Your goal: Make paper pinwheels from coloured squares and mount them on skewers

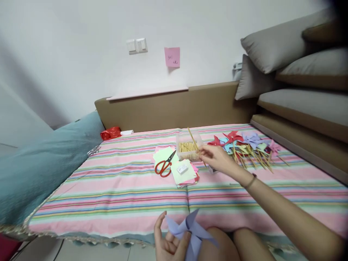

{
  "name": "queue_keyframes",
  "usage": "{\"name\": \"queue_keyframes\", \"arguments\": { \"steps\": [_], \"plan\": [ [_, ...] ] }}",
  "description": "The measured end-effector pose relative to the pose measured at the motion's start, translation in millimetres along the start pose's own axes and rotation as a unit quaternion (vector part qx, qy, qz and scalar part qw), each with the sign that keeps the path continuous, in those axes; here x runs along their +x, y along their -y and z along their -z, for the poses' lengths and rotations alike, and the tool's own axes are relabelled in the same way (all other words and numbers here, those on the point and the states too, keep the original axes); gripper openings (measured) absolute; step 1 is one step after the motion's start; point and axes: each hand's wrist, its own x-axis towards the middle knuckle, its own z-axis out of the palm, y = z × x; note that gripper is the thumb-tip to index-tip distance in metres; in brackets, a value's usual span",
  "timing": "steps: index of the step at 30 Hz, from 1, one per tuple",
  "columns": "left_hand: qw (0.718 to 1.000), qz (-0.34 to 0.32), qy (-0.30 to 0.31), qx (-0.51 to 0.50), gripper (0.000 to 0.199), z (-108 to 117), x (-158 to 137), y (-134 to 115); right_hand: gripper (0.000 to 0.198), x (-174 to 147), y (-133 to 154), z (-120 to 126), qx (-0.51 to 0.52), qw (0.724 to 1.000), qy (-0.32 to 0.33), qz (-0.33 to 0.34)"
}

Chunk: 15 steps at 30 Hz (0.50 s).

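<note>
My left hand [171,246] grips a folded lavender paper pinwheel [191,232] near the front edge, its thumb on the centre. Farther out, my right hand [213,156] has its fingers closed on a thin wooden stick [193,137], which slants up over a clear plastic box [178,148]. Inside that box lie many similar sticks [187,146]. Left of the box, red-handled scissors [164,166] rest partly on pale green paper sheets [160,155]. A second stack of coloured square paper [178,177] bears a small white box [182,169].
Finished pinwheels on sticks [244,145] lie in a heap at the right. Grey and brown cushions [304,69] are stacked beyond them. A red plastic bag [111,133] sits at the back left, by the blue-covered armrest [54,156]. Striped cloth [108,195] covers the seat.
</note>
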Motion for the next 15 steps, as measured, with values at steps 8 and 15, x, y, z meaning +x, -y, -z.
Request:
{"name": "queue_keyframes", "arguments": {
  "steps": [8,15],
  "plan": [
    [0.996,0.027,0.065,-0.046,0.096,-13.7,-49.3,-24.5,0.029,-205.6,31.5,-25.4,0.318,0.94,0.007,-0.127],
    [0.975,0.066,0.201,-0.069,0.073,-21.3,-83.6,-24.3,0.029,-281.5,55.8,-33.5,0.355,0.922,-0.027,-0.15]
  ]
}}
